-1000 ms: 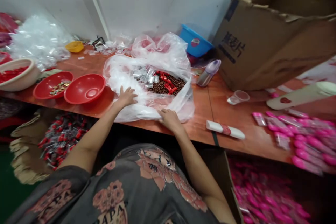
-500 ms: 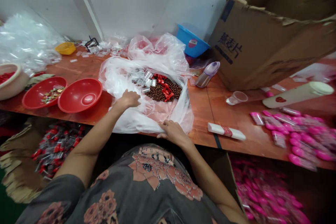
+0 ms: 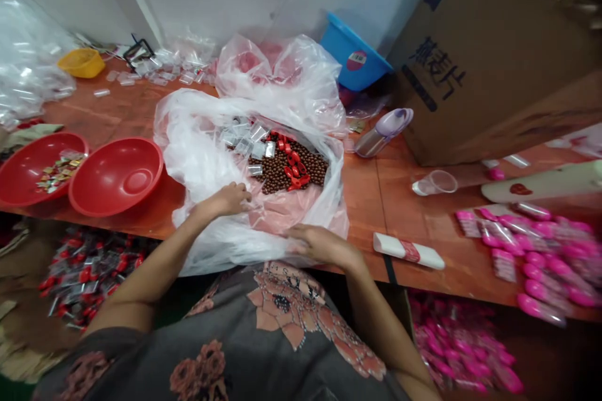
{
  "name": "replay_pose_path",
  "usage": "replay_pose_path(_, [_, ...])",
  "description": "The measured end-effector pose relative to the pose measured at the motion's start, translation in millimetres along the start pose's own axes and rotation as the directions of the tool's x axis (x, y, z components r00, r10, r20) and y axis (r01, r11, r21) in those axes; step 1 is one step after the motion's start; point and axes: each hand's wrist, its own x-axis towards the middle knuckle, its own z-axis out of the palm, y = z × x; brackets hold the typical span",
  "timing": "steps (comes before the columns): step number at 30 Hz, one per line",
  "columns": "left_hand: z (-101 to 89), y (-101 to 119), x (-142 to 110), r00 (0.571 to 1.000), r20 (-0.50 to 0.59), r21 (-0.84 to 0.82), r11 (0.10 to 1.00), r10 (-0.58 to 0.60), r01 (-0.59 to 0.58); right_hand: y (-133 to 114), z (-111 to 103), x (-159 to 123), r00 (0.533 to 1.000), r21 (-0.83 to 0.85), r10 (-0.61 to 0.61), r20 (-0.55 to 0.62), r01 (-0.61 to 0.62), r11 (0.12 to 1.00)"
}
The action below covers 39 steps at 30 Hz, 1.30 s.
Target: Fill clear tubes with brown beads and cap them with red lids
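A large translucent white plastic bag (image 3: 197, 144) lies spread on the table, its mouth folded back. Inside are many small brown balls (image 3: 310, 160), several red plastic pieces (image 3: 294, 169) and clear plastic pieces (image 3: 249, 138). My left hand (image 3: 230, 199) is on the bag's left near side, fingers curled into the film. At the near right rim, my right hand (image 3: 324, 244) has the film between its fingers and thumb; part of that grip is hidden. The bag's near edge reaches over the table's front edge.
Two red bowls (image 3: 117, 200) stand at left, one holding small colourful pieces. A blue basin (image 3: 350, 53), a lilac-topped bottle (image 3: 383, 131) and a cardboard box (image 3: 470, 75) are behind at right. Pink-capped tubes (image 3: 540, 244) and a white roll (image 3: 409, 250) lie on the right.
The bag has come nearer my body, its near edge now past the table's edge. My left fingers, spread before, have curled. The red pieces inside lie more heaped. The view has shifted too.
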Motion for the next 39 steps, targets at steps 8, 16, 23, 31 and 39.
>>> replay_pose_path(8, [-50.5,-1.5,72.1,0.987,-0.138,0.078,0.993,-0.078,0.090,30.4,-39.8,94.9,0.747,-0.103,0.283,-0.601,-0.424,0.900])
replay_pose_path(16, [-19.5,-30.1,79.8,0.969,-0.237,-0.246,0.969,-0.073,0.013,61.5,-18.2,101.0,0.632,0.139,0.289,-0.719,-0.277,0.951])
replay_pose_path(23, [-12.6,-37.3,78.3,0.958,-0.238,-0.286,0.954,-0.162,0.091,52.3,-1.4,71.8,0.508,0.437,0.394,-0.766,-0.039,0.899])
replay_pose_path(31, [-11.5,-39.0,81.0,0.950,-0.224,-0.393,0.912,-0.217,0.116,55.2,30.0,32.6,0.744,0.141,0.239,-0.624,-0.194,0.971])
replay_pose_path(39, [-23.3,-15.0,98.4,0.946,-0.132,-0.611,0.776,-0.297,0.159,45.4,31.6,24.2,0.855,-0.084,0.183,-0.486,-0.254,0.964])
